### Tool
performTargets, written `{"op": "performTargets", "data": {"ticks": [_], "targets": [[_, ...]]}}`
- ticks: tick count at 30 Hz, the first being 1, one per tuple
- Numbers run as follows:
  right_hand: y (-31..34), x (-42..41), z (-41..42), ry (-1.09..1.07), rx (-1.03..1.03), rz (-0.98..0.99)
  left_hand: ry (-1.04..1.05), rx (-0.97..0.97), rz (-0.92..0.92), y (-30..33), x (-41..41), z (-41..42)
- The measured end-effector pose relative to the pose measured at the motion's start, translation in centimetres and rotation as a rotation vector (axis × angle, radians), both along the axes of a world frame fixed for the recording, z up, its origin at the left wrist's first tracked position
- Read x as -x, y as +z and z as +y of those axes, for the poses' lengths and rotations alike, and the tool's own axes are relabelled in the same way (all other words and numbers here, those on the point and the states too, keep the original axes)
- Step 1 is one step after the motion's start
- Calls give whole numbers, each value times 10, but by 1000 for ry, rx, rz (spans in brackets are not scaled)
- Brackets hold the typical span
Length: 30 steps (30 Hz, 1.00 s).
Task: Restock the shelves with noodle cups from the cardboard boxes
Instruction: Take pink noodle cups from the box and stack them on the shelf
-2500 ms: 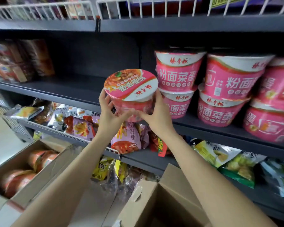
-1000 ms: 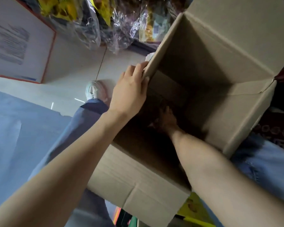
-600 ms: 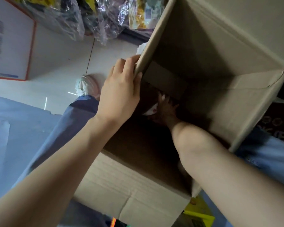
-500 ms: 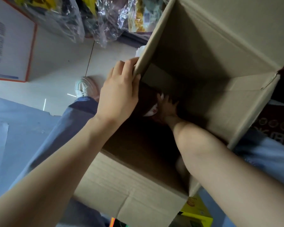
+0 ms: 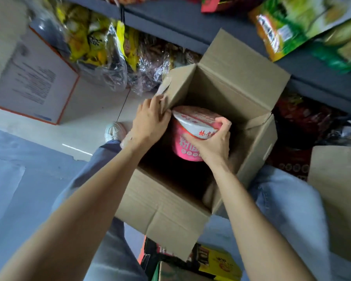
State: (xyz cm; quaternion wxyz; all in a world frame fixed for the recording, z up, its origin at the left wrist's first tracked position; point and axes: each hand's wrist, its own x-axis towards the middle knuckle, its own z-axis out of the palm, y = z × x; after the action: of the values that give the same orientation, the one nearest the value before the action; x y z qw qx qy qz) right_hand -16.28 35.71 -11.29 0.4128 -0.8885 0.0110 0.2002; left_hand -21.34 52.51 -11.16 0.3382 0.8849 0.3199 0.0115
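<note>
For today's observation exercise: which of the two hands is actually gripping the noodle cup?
The right hand: it grips the pink noodle cup, while the left hand holds the cardboard box's flap.

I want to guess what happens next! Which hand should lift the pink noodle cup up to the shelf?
Probably the right hand: it already holds the noodle cup by its rim. The left hand grips the cardboard box flap.

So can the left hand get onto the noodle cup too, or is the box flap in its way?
Probably yes. The left hand grips the flap right beside the cup, which the right hand holds up in the open box. Nothing sits between them; it only has to let go of the flap.
</note>
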Motion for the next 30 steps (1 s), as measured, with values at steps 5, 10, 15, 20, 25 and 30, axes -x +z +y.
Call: {"op": "performTargets", "data": {"ticks": [5,10,15,20,25,30], "targets": [[88,10,-24,-13,-293,-98,148,474,-173,68,32,-12],[180,8,-18,90,-529,-45,-297,736,-249,154,57,-15],[268,0,15,368,-650,-122,-135,685,-555,232,52,-4],[336,-24,57,475,-495,-468,-19,373,-786,300,26,29],[377,-64,116,436,-615,-623,107,178,-944,347,-37,73],[396,-116,174,416,-450,-786,118,130,-1063,373,-112,117]]}}
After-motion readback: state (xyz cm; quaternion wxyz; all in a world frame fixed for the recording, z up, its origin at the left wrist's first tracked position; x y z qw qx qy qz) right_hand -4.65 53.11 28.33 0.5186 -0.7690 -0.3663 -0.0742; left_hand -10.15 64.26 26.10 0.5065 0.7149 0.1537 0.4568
